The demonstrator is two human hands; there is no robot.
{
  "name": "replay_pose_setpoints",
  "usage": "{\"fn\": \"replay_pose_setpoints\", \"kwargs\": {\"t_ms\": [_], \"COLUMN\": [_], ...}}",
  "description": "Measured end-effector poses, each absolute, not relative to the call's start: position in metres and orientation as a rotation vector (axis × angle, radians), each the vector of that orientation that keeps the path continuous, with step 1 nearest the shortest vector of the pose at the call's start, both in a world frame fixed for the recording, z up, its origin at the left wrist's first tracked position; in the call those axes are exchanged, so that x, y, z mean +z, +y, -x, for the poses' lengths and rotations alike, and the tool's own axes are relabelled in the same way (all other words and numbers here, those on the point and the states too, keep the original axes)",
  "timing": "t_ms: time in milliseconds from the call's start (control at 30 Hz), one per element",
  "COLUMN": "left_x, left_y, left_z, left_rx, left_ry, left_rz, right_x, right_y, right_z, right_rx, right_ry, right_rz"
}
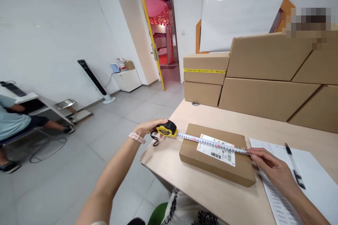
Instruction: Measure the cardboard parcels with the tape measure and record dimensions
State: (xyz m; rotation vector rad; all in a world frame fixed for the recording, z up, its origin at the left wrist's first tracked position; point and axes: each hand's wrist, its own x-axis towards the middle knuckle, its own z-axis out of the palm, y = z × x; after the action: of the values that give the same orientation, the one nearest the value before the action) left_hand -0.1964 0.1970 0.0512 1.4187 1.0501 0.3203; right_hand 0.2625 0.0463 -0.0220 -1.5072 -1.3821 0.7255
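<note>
On the table (208, 190), I see the flat carton (216, 156) lying label up. My left hand (152, 127), arm reaching forward, grips the tape measure (167, 129) beyond the carton's left end; my right hand (266, 161), fingers extended leftward, pinches the blade's tip at the right end.

The parcel (191, 152) is placed on the table (224, 112), near its front edge; on the top of the parcel the label (211, 152) is found; over this top the blade (190, 137) is stretched, and its case (167, 129) is located to the left of the parcel; to the right of the parcel the papers (317, 168) are laid, and on them the pen (294, 165) is placed; behind the parcel the large boxes (264, 95) are stacked; far behind the parcel, to the left, the cabinet (128, 80) is situated on the floor.
</note>
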Motion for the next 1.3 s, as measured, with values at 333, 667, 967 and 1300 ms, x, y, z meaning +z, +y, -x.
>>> {"fn": "replay_pose_setpoints", "kwargs": {"t_ms": [333,667,967,1300], "left_x": [0.0557,0.0572,0.0556,0.0527], "left_y": [0.1869,0.1884,0.1895,0.1905], "left_z": [0.1933,0.1931,0.1915,0.1926], "left_rx": [0.357,0.338,0.302,0.343], "left_ry": [1.014,1.043,1.05,1.083], "left_rz": [-1.391,-1.444,-1.448,-1.396], "right_x": [-0.0148,-0.0214,-0.0203,-0.0221], "right_y": [0.0459,0.0462,0.0465,0.046], "right_z": [-0.2566,-0.2601,-0.2596,-0.2602], "right_rx": [0.708,0.719,0.744,0.78], "right_ry": [-1.343,-1.331,-1.333,-1.299], "right_rz": [1.553,1.559,1.56,1.558]}}
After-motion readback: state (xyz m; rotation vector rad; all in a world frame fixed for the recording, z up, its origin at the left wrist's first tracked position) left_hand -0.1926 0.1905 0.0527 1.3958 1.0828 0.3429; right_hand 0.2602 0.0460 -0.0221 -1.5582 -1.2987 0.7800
